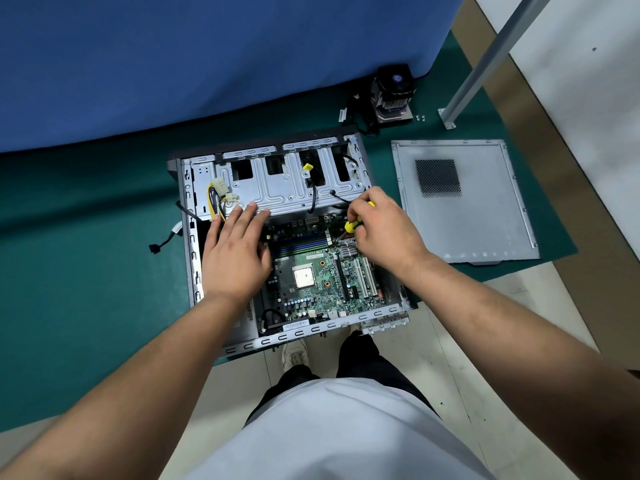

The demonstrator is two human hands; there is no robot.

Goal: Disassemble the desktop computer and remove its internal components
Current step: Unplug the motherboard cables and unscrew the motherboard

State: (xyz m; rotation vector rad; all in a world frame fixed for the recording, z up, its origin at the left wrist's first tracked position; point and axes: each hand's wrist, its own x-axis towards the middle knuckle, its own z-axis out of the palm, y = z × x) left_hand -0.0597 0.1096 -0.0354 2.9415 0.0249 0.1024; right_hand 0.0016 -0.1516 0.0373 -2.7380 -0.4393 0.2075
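The right hand [382, 230] grips a yellow screwdriver [353, 224], shaft slanting down-left onto the motherboard [322, 271], near its far right corner. The left hand [235, 251], fingers straight, presses flat on the drive cage [294, 185] and board edge. The open case [194, 271] lies on the floor, side panel [485, 216] and cooler [393, 95] beyond.

No text can be made out. A white sticker [295, 325] on the near edge of the motherboard [311, 271] carries fine print or a barcode — too small to read. A small white tag [342, 115] on the cables beside the removed cooler [393, 95] is also illegible — just a pale strip.
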